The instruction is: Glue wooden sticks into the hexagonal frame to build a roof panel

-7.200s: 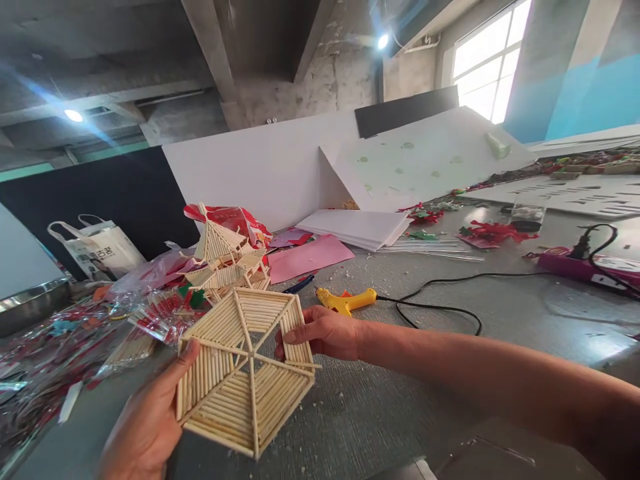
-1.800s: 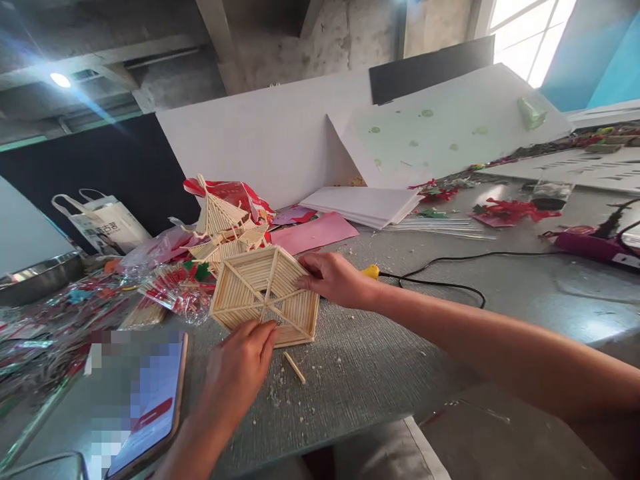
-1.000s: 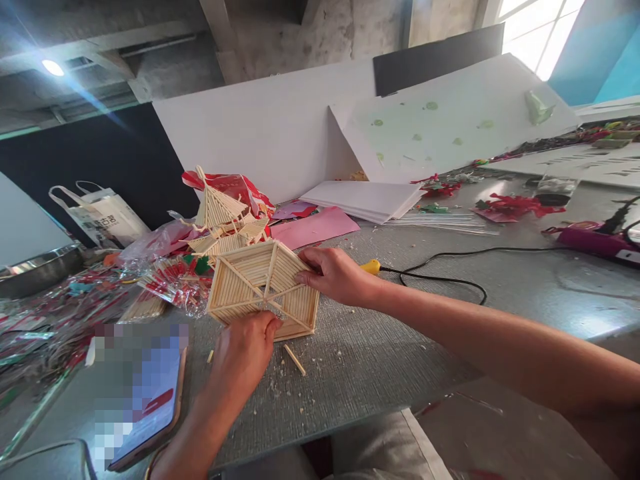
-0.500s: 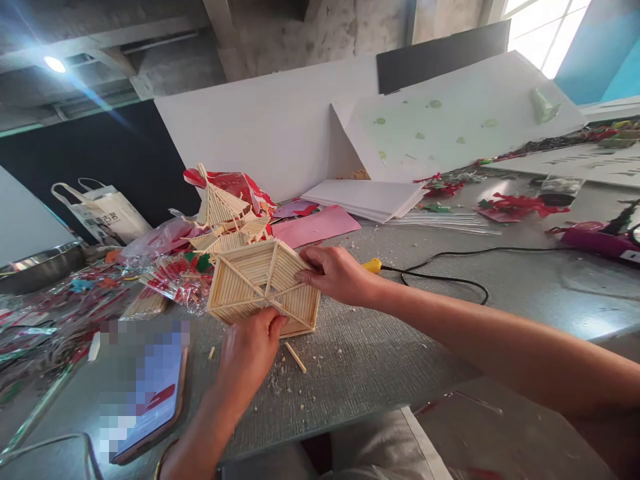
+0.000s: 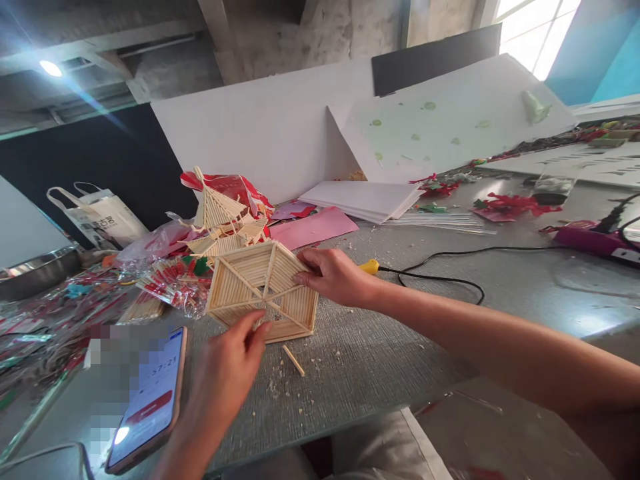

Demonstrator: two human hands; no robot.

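Fingers parted, the left hand [image 5: 227,363] is easing back, leaving only the right hand [image 5: 337,275] pinching the stick hexagon [image 5: 236,287].

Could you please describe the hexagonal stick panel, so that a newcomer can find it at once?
On the grey table, look just in front of the pointed stick model. There the hexagonal stick panel is held by one edge in the right hand. Unlike the tiered model behind, it is one hexagon, with spokes meeting near its middle.
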